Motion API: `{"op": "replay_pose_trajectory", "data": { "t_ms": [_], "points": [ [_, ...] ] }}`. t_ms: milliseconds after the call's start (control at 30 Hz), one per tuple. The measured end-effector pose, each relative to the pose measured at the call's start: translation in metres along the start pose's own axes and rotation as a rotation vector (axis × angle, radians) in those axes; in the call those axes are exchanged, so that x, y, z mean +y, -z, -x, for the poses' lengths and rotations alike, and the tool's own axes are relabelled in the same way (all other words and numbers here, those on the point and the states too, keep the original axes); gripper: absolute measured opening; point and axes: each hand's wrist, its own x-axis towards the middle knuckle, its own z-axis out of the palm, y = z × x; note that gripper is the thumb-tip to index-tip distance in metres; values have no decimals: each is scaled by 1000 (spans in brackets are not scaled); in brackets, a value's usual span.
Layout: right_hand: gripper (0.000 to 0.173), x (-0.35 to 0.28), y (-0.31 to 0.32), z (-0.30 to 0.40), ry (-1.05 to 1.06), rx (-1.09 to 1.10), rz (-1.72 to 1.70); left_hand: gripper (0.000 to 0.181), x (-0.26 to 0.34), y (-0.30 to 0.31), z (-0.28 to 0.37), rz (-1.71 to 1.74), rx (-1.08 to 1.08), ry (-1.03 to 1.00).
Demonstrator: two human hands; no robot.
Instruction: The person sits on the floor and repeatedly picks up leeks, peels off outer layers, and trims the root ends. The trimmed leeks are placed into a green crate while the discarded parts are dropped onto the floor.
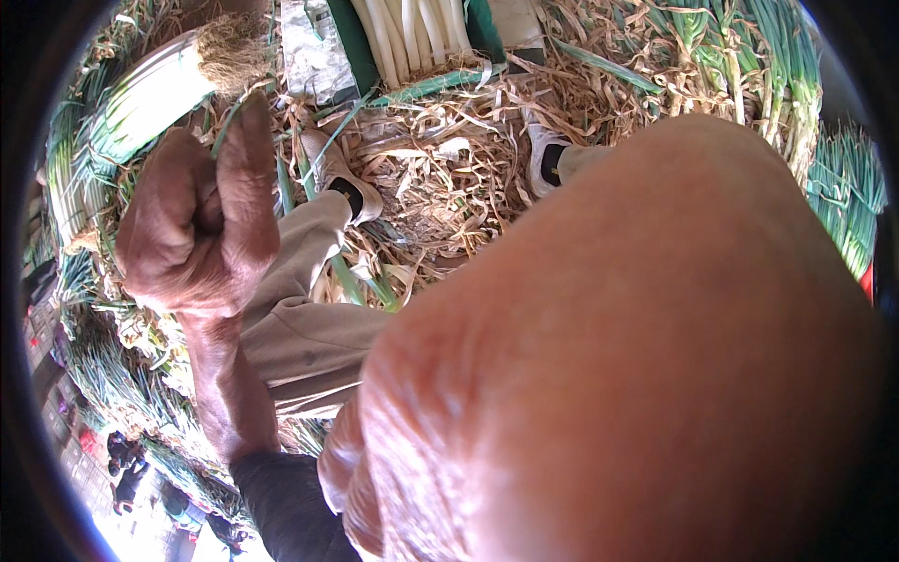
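My left hand (200,232) is raised on the left with its fingers curled and the thumb side upward. A thin green leaf strip (226,130) shows in the gap between its fingers; whether it is held or lies behind cannot be told. Very close to the camera, my right hand (604,337) fills the right side, blurred, with the back of the hand towards me and most fingers hidden. White stalks of long green onions (414,35) lie in a green-sided holder (351,49) ahead. A bundle of green onions (154,95) with brown roots lies beyond my left hand.
Dry onion husks (435,183) cover the ground between my shoes (344,186). More green onions (772,77) are heaped at the upper right, with another bundle (846,197) at the right rim. Along the left lie more onions (126,379); people (126,471) are far off, lower left.
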Motion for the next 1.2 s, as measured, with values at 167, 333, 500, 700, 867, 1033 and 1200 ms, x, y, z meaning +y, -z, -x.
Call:
{"op": "replay_pose_trajectory", "data": {
  "t_ms": [167, 333, 500, 700, 867, 1033, 1200],
  "points": [
    [43, -20, 44, -90, 6, 144, 66, 34, -5, 4, 10, -41, -18, 23],
    [48, -14, 51, -119, -43, 182, 107, 32, -9, 5, 11, 11, -70, 54],
    [54, -12, 60, -131, -47, 188, 127, 29, -6, 8, 11, 99, -120, 123],
    [60, -13, 61, -139, -31, 199, 147, 13, -3, 13, 16, 187, -106, 188],
    [66, -11, 57, -142, -47, 210, 148, 12, -4, 13, 14, 97, -149, 116],
    [71, -13, 58, -145, -37, 210, 160, 12, -5, 16, 18, 55, -162, 111],
    [77, -19, 62, -148, -2, 226, 205, 12, -5, 23, 23, 37, -161, 128]
  ]
}}
